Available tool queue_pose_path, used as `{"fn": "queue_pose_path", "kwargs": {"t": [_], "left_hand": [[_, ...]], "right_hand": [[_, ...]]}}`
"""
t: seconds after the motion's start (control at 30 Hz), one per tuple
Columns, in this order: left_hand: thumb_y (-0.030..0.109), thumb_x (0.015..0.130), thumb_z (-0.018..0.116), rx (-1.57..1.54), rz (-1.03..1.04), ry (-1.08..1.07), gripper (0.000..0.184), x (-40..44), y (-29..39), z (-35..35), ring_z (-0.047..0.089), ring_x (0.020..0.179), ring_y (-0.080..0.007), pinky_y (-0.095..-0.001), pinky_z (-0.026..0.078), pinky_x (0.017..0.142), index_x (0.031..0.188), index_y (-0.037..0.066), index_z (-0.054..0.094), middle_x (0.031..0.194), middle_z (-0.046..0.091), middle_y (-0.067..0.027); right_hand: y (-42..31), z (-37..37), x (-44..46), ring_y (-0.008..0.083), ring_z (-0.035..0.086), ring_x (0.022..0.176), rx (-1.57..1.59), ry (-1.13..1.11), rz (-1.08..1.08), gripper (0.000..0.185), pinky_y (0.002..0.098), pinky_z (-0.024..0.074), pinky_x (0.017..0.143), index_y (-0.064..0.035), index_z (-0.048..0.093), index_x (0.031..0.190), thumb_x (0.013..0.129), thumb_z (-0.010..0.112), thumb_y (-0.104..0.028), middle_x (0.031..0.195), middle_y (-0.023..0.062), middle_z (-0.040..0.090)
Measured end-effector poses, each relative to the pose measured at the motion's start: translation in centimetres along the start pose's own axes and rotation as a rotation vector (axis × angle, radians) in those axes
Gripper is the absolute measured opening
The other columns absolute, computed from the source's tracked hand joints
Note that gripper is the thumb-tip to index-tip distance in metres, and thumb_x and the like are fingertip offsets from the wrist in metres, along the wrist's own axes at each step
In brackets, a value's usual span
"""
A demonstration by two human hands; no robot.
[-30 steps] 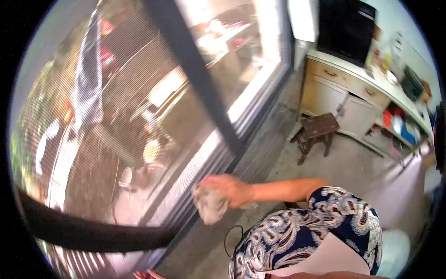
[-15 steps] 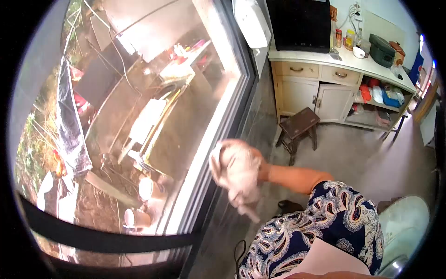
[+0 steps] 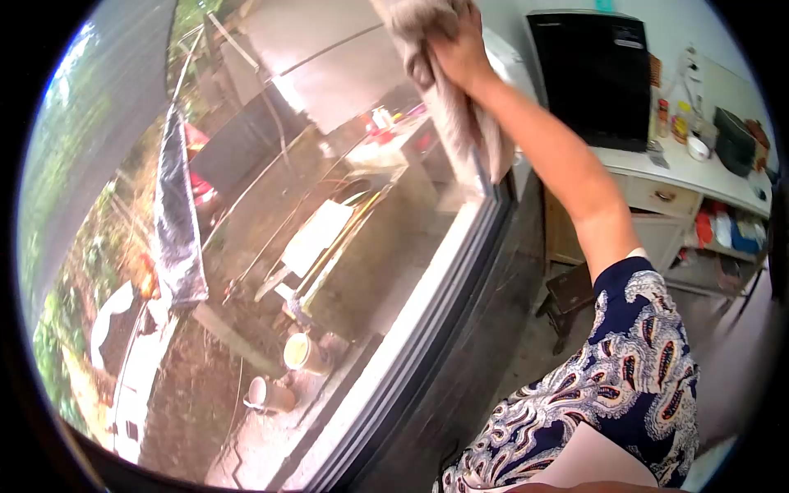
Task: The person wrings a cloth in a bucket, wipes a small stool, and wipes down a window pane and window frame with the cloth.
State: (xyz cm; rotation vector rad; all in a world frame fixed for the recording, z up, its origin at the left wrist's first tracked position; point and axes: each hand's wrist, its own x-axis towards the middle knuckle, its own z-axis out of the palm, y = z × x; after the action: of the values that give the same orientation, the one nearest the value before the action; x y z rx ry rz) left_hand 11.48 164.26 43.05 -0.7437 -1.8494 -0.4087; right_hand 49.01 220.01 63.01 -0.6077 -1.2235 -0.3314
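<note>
My right hand (image 3: pixel 462 51) is raised at the top of the view, its fingers wrapped round a greyish-beige cloth (image 3: pixel 448 111). The cloth hangs down from the hand in front of the window, its lower end near the dark window frame (image 3: pixel 411 361). Whether the cloth touches the glass cannot be told. The sleeve (image 3: pixel 633 353) of that arm is dark blue with a paisley pattern. My left hand does not show.
At the right, a white-topped cabinet (image 3: pixel 657 195) carries a black appliance (image 3: pixel 590 78), jars and a dark green pot (image 3: pixel 731 141). A brown stool (image 3: pixel 571 292) stands before it. Two containers (image 3: pixel 306 353) stand outside the window.
My right hand has moved up with the cloth, from the lower window frame to the top of the view. The fingers seen at the bottom edge a second ago are out of view.
</note>
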Motion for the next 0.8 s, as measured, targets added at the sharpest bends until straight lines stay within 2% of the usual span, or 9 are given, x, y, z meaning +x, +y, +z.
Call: {"fn": "queue_pose_path", "kwargs": {"t": [0.03, 0.17, 0.23, 0.4, 0.5, 0.53, 0.57, 0.63, 0.8], "left_hand": [[0.058, 0.086, 0.060, 0.059, -0.002, 0.035, 0.084, 0.2, 0.5, 0.5, 0.047, 0.121, -0.0461, -0.0534, 0.041, 0.100, 0.139, -0.004, 0.040, 0.137, 0.042, -0.0309], [0.055, 0.087, 0.060, 0.223, -0.035, 0.013, 0.076, 0.4, 1.1, 1.5, 0.048, 0.119, -0.0470, -0.0553, 0.042, 0.098, 0.138, 0.001, 0.045, 0.137, 0.041, -0.0328], [0.054, 0.088, 0.059, 0.318, -0.016, -0.006, 0.073, 0.4, 1.0, 1.9, 0.048, 0.119, -0.0474, -0.0555, 0.042, 0.097, 0.138, 0.003, 0.046, 0.137, 0.041, -0.0331], [0.043, 0.094, 0.053, 0.247, -0.056, 0.030, 0.063, 0.3, 0.5, 1.4, 0.047, 0.119, -0.0481, -0.0546, 0.042, 0.097, 0.141, 0.003, 0.041, 0.137, 0.040, -0.0335], [0.039, 0.096, 0.049, 0.219, -0.078, 0.066, 0.063, -0.6, -0.8, 2.5, 0.047, 0.119, -0.0470, -0.0538, 0.041, 0.098, 0.143, -0.001, 0.036, 0.137, 0.040, -0.0323], [0.036, 0.098, 0.045, 0.241, -0.076, 0.056, 0.066, -0.9, -1.0, 2.9, 0.046, 0.120, -0.0483, -0.0536, 0.039, 0.101, 0.146, -0.005, 0.027, 0.140, 0.037, -0.0326], [0.036, 0.097, 0.051, 0.245, -0.049, 0.234, 0.051, -1.0, -0.9, 3.6, 0.053, 0.114, -0.0388, -0.0487, 0.042, 0.096, 0.134, 0.002, 0.048, 0.127, 0.053, -0.0212], [0.031, 0.098, 0.052, 0.272, -0.077, 0.089, 0.064, -2.4, -3.2, 4.9, 0.041, 0.131, -0.0378, -0.0454, 0.035, 0.106, 0.147, -0.002, 0.027, 0.146, 0.036, -0.0251], [0.031, 0.096, 0.054, 0.207, -0.115, 0.063, 0.060, -3.5, -6.9, 4.8, 0.039, 0.131, -0.0399, -0.0456, 0.031, 0.109, 0.142, -0.003, 0.036, 0.144, 0.039, -0.0251]], "right_hand": [[1.4, 1.9, 2.4, 0.0405, 0.010, 0.144, -0.068, -0.100, 0.100, 0.091, 0.0424, 0.0164, 0.117, -0.0178, 0.013, 0.153, 0.084, 0.058, -0.057, 0.158, 0.0180, 0.006], [-1.2, 7.0, 1.2, 0.0403, 0.039, 0.129, -0.159, 0.241, -0.046, 0.070, 0.0427, 0.0343, 0.107, -0.0025, 0.032, 0.144, 0.093, 0.047, -0.049, 0.141, 0.0274, 0.038], [-4.2, 5.9, -1.3, 0.0478, 0.045, 0.114, 0.449, -0.079, -0.005, 0.053, 0.0524, 0.0370, 0.098, -0.0061, 0.054, 0.121, 0.076, 0.071, -0.029, 0.124, 0.0267, 0.050], [-18.1, 3.1, -8.6, 0.0380, 0.034, 0.137, 0.365, -0.250, -0.473, 0.062, 0.0594, 0.0208, 0.109, -0.0133, 0.057, 0.129, 0.079, 0.072, -0.046, 0.147, 0.0189, 0.038], [-25.8, 3.2, -17.6, 0.0348, 0.032, 0.139, 0.538, -0.328, -0.748, 0.052, 0.0593, 0.0211, 0.113, -0.0126, 0.052, 0.132, 0.081, 0.062, -0.017, 0.149, 0.0172, 0.037], [-26.7, 3.1, -21.2, 0.0351, 0.032, 0.139, 1.168, -0.483, -0.667, 0.048, 0.0553, 0.0248, 0.114, -0.0044, 0.049, 0.132, 0.085, 0.055, -0.012, 0.148, 0.0165, 0.038], [-27.5, 3.8, -24.9, 0.0296, 0.034, 0.139, 1.186, -0.390, -0.907, 0.049, 0.0452, 0.0282, 0.116, 0.0016, 0.041, 0.136, 0.090, 0.052, -0.013, 0.149, 0.0145, 0.036], [-27.1, 2.1, -26.4, 0.0222, 0.035, 0.138, -0.046, 0.028, -1.524, 0.048, 0.0365, 0.0267, 0.117, 0.0034, 0.034, 0.139, 0.097, 0.045, -0.018, 0.150, 0.0145, 0.033], [-25.8, 4.0, -17.8, 0.0232, 0.043, 0.127, 0.645, -0.350, -1.126, 0.048, 0.0396, 0.0353, 0.109, 0.0010, 0.039, 0.137, 0.097, 0.044, -0.024, 0.137, 0.0185, 0.044]]}}
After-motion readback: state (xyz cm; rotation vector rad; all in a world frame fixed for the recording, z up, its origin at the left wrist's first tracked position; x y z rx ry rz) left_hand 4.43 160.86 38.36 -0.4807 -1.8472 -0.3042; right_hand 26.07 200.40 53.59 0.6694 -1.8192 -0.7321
